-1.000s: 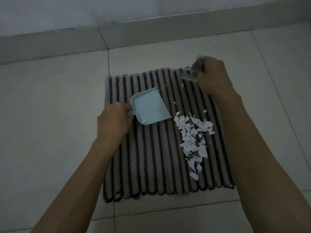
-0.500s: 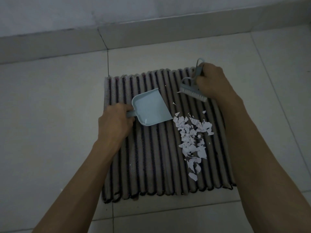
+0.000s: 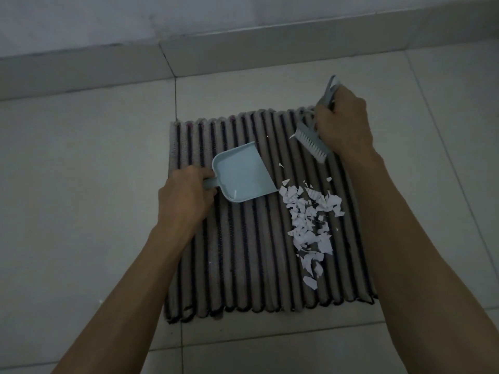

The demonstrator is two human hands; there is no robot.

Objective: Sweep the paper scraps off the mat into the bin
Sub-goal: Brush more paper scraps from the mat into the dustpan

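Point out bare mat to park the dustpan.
Free: the mat strip between the left hand and the paper scraps, down to its near edge. Crowded: the right side under the scraps, and the far-right corner by the brush.

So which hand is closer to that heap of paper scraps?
Left. The left hand sits beside the paper scraps, its dustpan nearly touching. The right hand holds the brush farther up the mat.

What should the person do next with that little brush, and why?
Probably draw the brush in the right hand down toward the paper scraps. The dustpan, held by the left hand, lies open beside the pile and looks empty.
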